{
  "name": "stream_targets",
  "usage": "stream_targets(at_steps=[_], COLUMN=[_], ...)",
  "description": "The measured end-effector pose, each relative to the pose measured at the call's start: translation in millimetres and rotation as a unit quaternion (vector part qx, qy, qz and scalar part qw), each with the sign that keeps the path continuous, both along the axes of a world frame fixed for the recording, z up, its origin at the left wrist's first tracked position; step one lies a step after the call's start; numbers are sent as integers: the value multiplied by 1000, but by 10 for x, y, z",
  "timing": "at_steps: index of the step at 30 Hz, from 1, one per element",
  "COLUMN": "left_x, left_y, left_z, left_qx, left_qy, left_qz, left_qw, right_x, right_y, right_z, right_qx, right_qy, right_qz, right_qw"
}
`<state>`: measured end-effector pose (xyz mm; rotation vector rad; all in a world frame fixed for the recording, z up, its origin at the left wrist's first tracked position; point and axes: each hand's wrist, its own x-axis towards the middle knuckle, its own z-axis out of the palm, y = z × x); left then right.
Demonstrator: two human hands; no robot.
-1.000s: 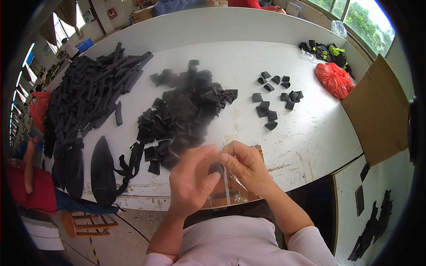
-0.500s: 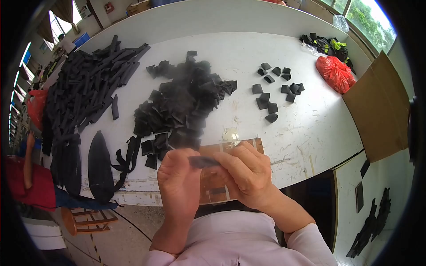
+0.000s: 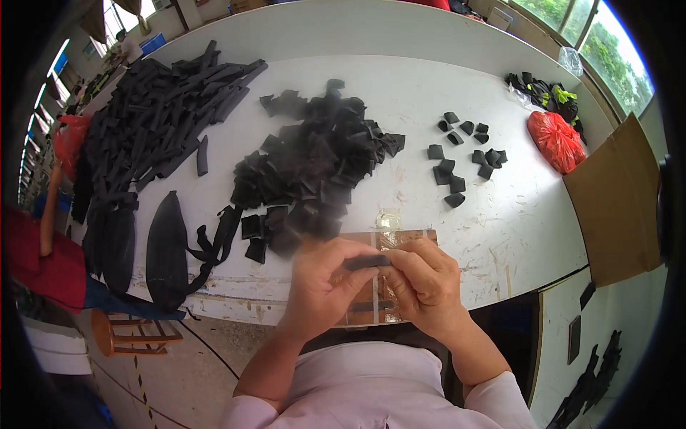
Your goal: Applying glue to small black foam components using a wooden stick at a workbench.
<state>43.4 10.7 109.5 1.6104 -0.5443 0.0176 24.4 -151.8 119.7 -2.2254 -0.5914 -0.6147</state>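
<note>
Between my two hands, above the table's front edge, is a small black fabric strip (image 3: 366, 262). My left hand (image 3: 316, 286) is closed, pinching its left end between thumb and fingers. At the other end my right hand (image 3: 427, 286) grips it with curled fingers. Below them lies a brown board (image 3: 421, 235) crossed by clear tape, with a second dark strip (image 3: 371, 306) on it near its front edge. A heap of short, folded black fabric pieces (image 3: 314, 154) spreads beyond my left hand. Several similar loops (image 3: 444, 170) lie apart, farther right.
Long black strips (image 3: 168, 111) are piled at the far left, with pointed black fabric pieces (image 3: 166, 250) nearer. A red plastic bag (image 3: 556, 139) and a cardboard sheet (image 3: 607, 207) stand at the right. On the left are a person in red (image 3: 43, 261) and a wooden stool (image 3: 107, 332).
Both hands have shifted right in the picture with the black strip. My left fingers have curled around its end. The whole view has also moved slightly.
</note>
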Motion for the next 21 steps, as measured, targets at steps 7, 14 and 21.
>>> stream_targets(at_steps=[7,14,21], left_x=[-40,-103,6], left_y=[-33,-65,529], left_z=[-111,-234,-988], left_qx=[31,43,211], left_qy=[43,39,-36], left_qz=[35,74,419], left_qw=[998,996,882], right_x=[-76,-65,63], right_y=[50,128,-106], right_z=[74,-33,223], right_qx=[75,13,347], right_qy=[145,15,287], right_qz=[-21,-53,38], right_qw=[986,998,892])
